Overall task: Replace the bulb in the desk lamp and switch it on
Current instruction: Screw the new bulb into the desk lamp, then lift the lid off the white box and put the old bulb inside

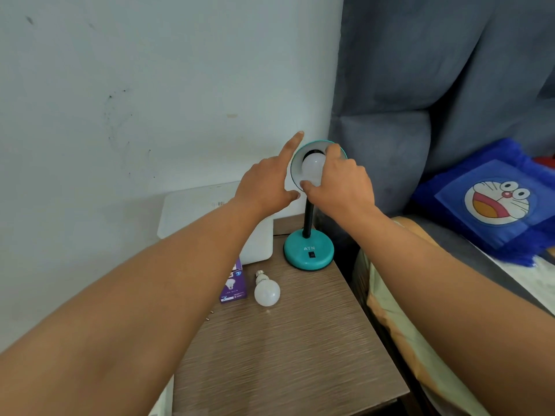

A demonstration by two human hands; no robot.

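A teal desk lamp [309,250] stands at the back of a wooden bedside table [288,340], its shade [295,163] tilted towards me. A white bulb [312,166] sits in the shade's socket, and my right hand [339,187] is closed around it with thumb and fingers. My left hand [267,184] is beside the shade's left rim, forefinger stretched up along it and thumb out, holding nothing that I can see. A second white bulb [266,291] lies loose on the table in front of the lamp base, next to a purple bulb box [234,288].
A white flat box-like object [192,211] leans at the table's back left against the wall. A bed with a grey padded headboard [420,100] and a blue cartoon cushion [492,202] lies to the right. A black rocker switch [312,255] is on the lamp base.
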